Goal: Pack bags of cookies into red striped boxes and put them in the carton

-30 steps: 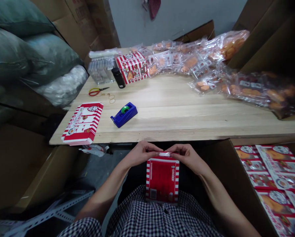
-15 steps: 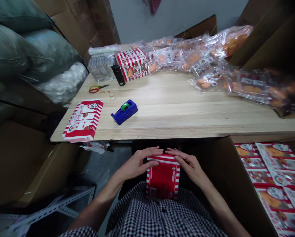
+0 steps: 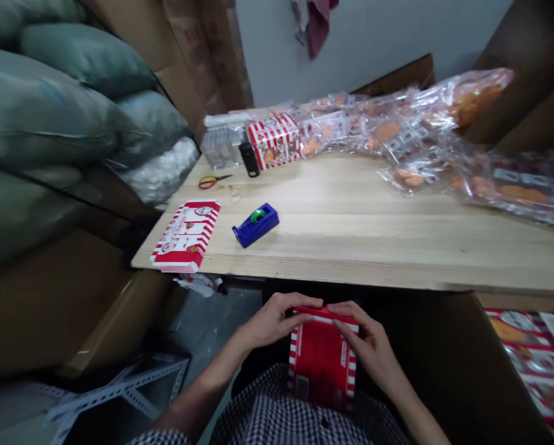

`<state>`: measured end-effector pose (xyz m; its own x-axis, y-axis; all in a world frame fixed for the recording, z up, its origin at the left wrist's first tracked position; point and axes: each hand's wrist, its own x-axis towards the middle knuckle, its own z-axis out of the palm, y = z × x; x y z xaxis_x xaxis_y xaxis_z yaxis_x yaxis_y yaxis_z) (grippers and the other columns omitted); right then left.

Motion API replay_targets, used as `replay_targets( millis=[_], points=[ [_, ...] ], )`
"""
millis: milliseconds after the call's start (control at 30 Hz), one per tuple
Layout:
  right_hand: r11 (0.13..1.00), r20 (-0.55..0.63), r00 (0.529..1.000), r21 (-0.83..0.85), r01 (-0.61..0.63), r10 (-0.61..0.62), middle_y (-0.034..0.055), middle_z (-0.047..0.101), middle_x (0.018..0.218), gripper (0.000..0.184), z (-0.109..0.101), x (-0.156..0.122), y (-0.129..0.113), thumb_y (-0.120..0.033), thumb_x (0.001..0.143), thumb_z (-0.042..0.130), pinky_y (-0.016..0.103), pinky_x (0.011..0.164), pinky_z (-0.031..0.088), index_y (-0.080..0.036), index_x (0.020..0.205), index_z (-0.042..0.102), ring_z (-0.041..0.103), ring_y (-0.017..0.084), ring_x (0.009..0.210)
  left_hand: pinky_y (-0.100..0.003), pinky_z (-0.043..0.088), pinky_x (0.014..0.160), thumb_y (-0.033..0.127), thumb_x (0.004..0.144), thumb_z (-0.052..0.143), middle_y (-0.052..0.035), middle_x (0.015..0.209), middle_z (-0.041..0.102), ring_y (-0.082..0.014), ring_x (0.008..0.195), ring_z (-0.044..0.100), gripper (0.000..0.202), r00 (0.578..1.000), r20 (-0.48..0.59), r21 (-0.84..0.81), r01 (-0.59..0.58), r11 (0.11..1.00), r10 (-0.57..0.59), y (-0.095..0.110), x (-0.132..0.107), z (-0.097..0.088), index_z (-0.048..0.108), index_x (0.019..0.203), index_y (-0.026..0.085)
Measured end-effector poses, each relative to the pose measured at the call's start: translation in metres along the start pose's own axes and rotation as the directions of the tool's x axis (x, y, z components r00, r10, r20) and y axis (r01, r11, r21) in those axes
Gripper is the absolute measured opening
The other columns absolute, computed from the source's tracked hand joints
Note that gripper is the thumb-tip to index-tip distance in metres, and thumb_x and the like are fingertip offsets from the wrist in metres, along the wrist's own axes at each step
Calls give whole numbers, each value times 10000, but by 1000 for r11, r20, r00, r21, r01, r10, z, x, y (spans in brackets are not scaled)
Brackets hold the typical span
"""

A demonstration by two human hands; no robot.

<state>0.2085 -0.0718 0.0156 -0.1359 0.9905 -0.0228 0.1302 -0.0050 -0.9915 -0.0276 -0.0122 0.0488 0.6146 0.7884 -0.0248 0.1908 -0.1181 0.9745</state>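
I saw the left hand (image 3: 270,321) and right hand (image 3: 370,346) both pinched on the top flap of a red-striped box (image 3: 321,364), upright just below the table's (image 3: 374,235) near edge. Its print was too blurred to read.

wall (image 3: 374,37): grey | table (image 3: 397,235): pale wood | floor (image 3: 198,327): grey

Head-worn view, facing forward-down, close above red box (image 3: 321,364)
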Motion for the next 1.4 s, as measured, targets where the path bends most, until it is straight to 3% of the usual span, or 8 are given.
replay_targets(
  millis=[100,233,433,600,900,1167,1300,1400],
  points=[
    [1000,-29,999,-9,-19,19,83,692,1104,185,-2,1,10,-356,924,628,332,921,504,-253,1032,737,644,244,1084,-411,400,1109,339,904,634,-77,1357,623,-237,1275,560,397,941,-337,93,45,995,-11,-7,6,-47,614,1293,262],
    [999,-41,999,-24,-27,26,91,711,1079,192,-6,0,17,-393,880,668,303,870,530,-243,967,751,664,258,1057,-437,331,1133,370,877,618,-111,1427,539,-269,1386,421,326,635,-772,227,237,944,27,-23,20,-135,646,1156,204],
    [999,-78,997,-41,15,-18,91,728,1052,203,-4,0,23,-391,860,683,288,873,552,-240,975,756,684,256,1031,-370,498,853,478,718,708,-85,890,733,-271,945,651,333,755,-597,65,382,922,-270,-44,49,-200,707,725,145],
    [998,-93,995,-44,43,-47,99,736,1035,196,-10,-3,27,-382,848,692,295,880,561,-232,950,767,691,260,1020,-327,512,706,431,603,791,-128,1038,742,-221,810,657,335,781,-486,-135,376,917,-392,-50,55,-206,710,712,125],
    [998,-80,996,-49,28,-32,95,735,1026,196,-7,6,29,-379,851,684,281,876,562,-229,953,759,698,246,1000,-395,532,875,394,627,774,-152,1155,713,-245,1004,662,301,789,-533,-323,144,935,-306,-57,27,-196,625,651,134],
    [997,-131,991,-69,27,-36,98,725,1014,213,-10,6,19,-389,842,690,311,849,562,-219,950,761,698,255,981,-333,514,868,416,671,750,-103,1076,741,-204,919,663,281,654,-735,-123,128,984,-177,-84,15,-176,666,704,150],
    [992,-312,947,-113,47,-81,89,697,1076,171,-20,-4,-2,-345,860,687,322,832,549,-230,972,745,674,240,999,-311,498,827,342,710,733,-68,931,745,-197,844,634,190,579,-808,-5,178,984,-109,-65,7,-157,709,744,157],
    [965,-449,863,-217,148,-233,83,677,1103,138,-19,-12,-20,-271,886,661,387,880,526,-242,998,736,652,242,1016,-276,489,819,353,796,691,-28,854,718,-172,826,622,203,575,-816,43,145,988,-49,-30,4,-110,734,871,170]
  ],
)
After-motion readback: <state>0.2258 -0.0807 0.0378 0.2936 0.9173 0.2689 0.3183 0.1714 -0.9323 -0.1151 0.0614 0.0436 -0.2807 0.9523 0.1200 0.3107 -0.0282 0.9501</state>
